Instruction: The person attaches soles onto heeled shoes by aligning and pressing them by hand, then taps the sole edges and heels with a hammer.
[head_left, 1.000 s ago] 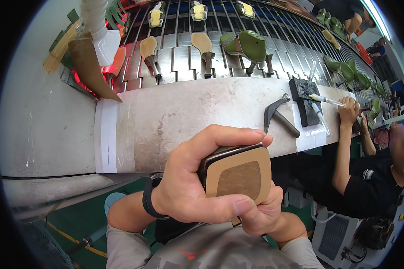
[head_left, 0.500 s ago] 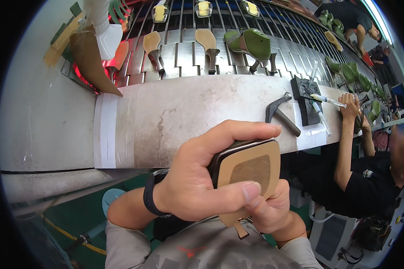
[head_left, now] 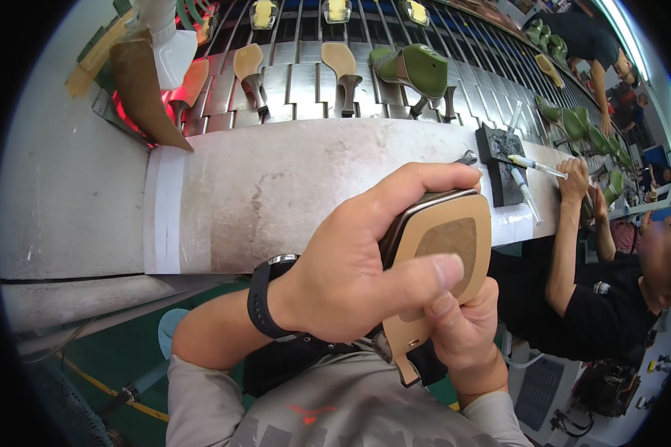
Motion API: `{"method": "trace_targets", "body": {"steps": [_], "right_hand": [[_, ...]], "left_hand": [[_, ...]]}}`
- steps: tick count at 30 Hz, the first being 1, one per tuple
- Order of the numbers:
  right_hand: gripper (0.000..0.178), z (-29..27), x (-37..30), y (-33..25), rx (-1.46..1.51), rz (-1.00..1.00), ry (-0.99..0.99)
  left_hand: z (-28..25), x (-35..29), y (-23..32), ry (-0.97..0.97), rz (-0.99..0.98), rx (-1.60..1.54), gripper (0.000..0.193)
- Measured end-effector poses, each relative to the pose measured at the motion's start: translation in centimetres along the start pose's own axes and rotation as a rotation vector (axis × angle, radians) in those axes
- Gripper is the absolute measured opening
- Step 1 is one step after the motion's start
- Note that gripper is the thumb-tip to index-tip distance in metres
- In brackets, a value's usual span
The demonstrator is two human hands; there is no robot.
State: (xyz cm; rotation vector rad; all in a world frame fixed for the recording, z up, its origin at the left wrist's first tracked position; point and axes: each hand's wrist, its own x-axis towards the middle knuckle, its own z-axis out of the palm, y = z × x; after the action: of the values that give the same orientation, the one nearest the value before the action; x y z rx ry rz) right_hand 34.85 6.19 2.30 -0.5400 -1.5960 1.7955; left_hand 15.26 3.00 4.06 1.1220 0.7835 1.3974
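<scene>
A tan shoe sole (head_left: 473, 249) with a darker textured patch in its middle is held up in front of my chest, its toe end pointing away from me. Behind its rim shows a dark, shiny edge. My left hand (head_left: 350, 276), with a black watch on the wrist, wraps round the left side, thumb across the sole's face and fingers over the toe end. My right hand (head_left: 466, 328) grips the lower right edge, its thumb beside the left thumb. The narrow heel end (head_left: 406, 365) sticks out below. What lies behind the sole is mostly hidden by my hands.
A pale worktop (head_left: 291, 186) bears a black block (head_left: 499, 167), syringes (head_left: 537, 165) and a partly hidden hammer (head_left: 466, 158). Behind it, a conveyor carries heeled soles (head_left: 340, 63) and a green shoe (head_left: 417, 71). A co-worker (head_left: 604, 290) works at right.
Both hands and the sole have shifted up and to the right, the sole tilting and now covering most of the hammer. The grip looks much the same.
</scene>
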Motion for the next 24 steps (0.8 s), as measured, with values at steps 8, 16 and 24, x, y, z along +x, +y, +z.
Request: {"method": "trace_targets", "body": {"steps": [8, 16, 24], "right_hand": [[0.031, -0.5, 0.4, -0.5, 0.009, 0.083, 0.032], [0.050, -2.2, 2.8, 0.0, 0.063, 0.146, 0.052], [0.036, -2.9, 3.4, -0.3, 0.188, 0.175, 0.077]], "left_hand": [[-0.2, 1.2, -0.6, 0.017, 0.026, -0.027, 0.070], [-2.3, 4.5, -2.0, 0.009, 0.032, -0.177, 0.069], [-2.4, 5.0, -2.8, -0.038, 0.135, 0.010, 0.058]]}}
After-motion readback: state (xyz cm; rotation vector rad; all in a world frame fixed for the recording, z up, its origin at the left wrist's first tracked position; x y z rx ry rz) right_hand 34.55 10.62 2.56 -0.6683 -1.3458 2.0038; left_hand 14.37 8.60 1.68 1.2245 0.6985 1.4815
